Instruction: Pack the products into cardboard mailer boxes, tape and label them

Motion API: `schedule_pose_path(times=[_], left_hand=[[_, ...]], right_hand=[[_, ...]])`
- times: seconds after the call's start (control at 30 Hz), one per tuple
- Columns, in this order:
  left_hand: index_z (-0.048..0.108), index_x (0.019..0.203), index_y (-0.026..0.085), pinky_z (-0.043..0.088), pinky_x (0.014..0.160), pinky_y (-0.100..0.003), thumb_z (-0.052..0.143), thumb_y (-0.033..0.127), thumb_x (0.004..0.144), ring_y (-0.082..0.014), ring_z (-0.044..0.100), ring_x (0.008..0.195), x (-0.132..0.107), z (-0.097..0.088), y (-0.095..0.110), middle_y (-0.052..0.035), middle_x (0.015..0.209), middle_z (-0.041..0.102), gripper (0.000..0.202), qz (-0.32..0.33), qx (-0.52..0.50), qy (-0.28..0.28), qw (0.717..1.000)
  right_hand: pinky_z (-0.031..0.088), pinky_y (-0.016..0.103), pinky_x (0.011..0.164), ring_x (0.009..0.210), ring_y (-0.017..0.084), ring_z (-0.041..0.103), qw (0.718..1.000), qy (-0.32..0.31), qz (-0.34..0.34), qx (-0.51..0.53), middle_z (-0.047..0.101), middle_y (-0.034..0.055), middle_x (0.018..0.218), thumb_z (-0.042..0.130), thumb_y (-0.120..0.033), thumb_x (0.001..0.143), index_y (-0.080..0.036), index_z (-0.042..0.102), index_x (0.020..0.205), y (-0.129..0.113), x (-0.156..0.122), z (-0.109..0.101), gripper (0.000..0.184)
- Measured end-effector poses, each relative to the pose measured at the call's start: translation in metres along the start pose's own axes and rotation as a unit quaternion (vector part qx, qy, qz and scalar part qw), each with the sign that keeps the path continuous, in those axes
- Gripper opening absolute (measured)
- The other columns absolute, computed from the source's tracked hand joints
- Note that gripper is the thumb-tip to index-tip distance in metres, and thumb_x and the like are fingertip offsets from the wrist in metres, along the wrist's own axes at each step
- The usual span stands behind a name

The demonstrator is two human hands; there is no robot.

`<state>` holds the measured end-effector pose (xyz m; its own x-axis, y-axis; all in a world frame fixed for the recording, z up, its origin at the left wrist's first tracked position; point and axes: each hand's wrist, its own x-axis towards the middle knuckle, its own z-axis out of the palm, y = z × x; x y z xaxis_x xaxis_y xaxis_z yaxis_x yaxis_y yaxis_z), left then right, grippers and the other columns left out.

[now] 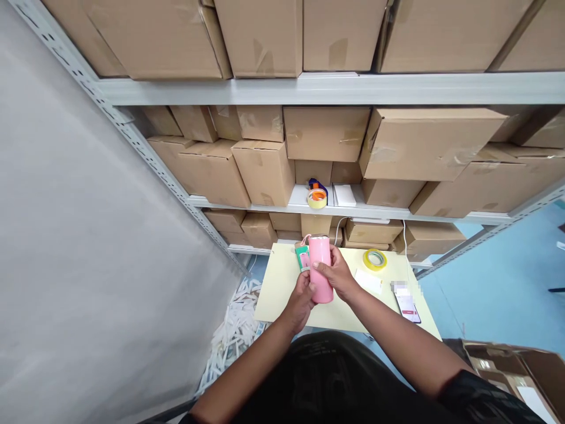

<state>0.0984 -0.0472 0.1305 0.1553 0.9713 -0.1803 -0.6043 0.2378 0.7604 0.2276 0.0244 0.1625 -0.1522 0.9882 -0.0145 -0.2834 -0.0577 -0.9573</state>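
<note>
Both my hands hold a pink cylindrical bottle [321, 268] above a pale yellow table [282, 291]. My left hand [301, 301] grips its lower end from below and the left. My right hand [338, 272] wraps its fingers round the middle from the right. A green and white tag or card [302, 257] hangs beside the bottle's top, with a thin loop at the bottle's end.
On the table lie a yellow tape roll [375, 258], a white label [369, 281] and a phone [406, 305]. Behind stands a grey shelf rack [309, 91] packed with cardboard boxes, with a tape dispenser [317, 195]. White paper strips [233, 330] litter the floor left; an open box [521, 371] sits right.
</note>
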Motion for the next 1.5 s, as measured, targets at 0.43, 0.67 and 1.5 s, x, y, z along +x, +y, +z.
schedule_pose_path(times=[0.43,0.67,1.5], left_hand=[[0.056,0.127,0.024,0.06,0.078,-0.038,0.088,0.044,0.073,-0.0259,0.063,0.106,-0.007,0.009,-0.019,-0.0098,0.125,0.063,0.066,0.043,0.075,0.044,0.995],[0.062,0.121,0.013,0.057,0.067,-0.035,0.068,0.058,0.082,-0.0291,0.07,0.093,0.0,0.002,-0.016,-0.0163,0.111,0.07,0.059,-0.018,0.007,0.036,0.999],[0.066,0.121,0.015,0.056,0.077,-0.039,0.058,0.068,0.089,-0.0282,0.071,0.094,0.06,-0.059,-0.044,-0.0157,0.11,0.072,0.062,-0.153,0.09,-0.124,0.976]], right_hand=[[0.054,0.034,0.081,0.094,0.022,0.065,1.0,-0.001,0.018,-0.002,0.071,0.0029,0.106,0.087,-0.045,0.071,-0.025,0.059,0.115,0.001,-0.004,-0.013,0.056],[0.053,0.032,0.067,0.089,0.022,0.064,0.999,-0.025,0.035,-0.015,0.07,0.0059,0.111,0.078,-0.047,0.078,-0.025,0.063,0.121,-0.002,-0.013,-0.013,0.05],[0.049,0.033,0.069,0.078,0.022,0.061,0.982,0.092,0.094,-0.133,0.071,0.0015,0.093,0.076,-0.044,0.071,-0.024,0.07,0.111,0.007,0.038,-0.056,0.045]])
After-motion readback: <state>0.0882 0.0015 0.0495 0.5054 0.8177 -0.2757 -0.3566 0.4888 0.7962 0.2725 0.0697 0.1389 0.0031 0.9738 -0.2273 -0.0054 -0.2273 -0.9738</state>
